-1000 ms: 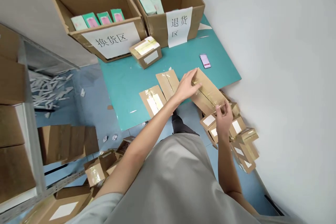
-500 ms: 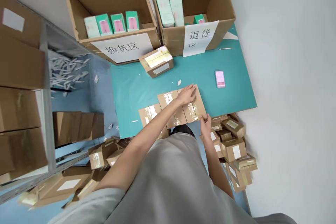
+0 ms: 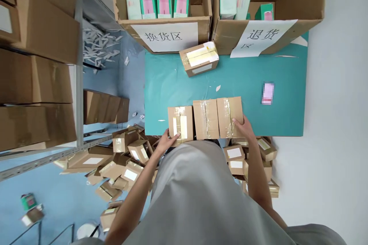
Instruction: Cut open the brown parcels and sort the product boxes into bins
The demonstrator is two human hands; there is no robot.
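Three small taped cardboard boxes stand side by side at the near edge of the teal table (image 3: 172, 84): a left box (image 3: 181, 120), a middle box (image 3: 206, 118) and a right box (image 3: 228, 113). My left hand (image 3: 166, 141) grips the near corner of the left box, thumb on its top. My right hand (image 3: 243, 127) clasps the near right corner of the right box. Both hands bracket the row from its two ends.
A fourth taped box (image 3: 199, 58) and a phone (image 3: 268, 93) lie on the table. Two big labelled cartons (image 3: 163, 36) (image 3: 258, 34) at the back hold green product boxes. Piles of small boxes (image 3: 126, 160) (image 3: 258, 157) crowd the floor. A shelf of cartons (image 3: 37, 65) stands left.
My left hand left the top of the right box and went to the left box. My right hand moved up its side. The three boxes now line up squarely.
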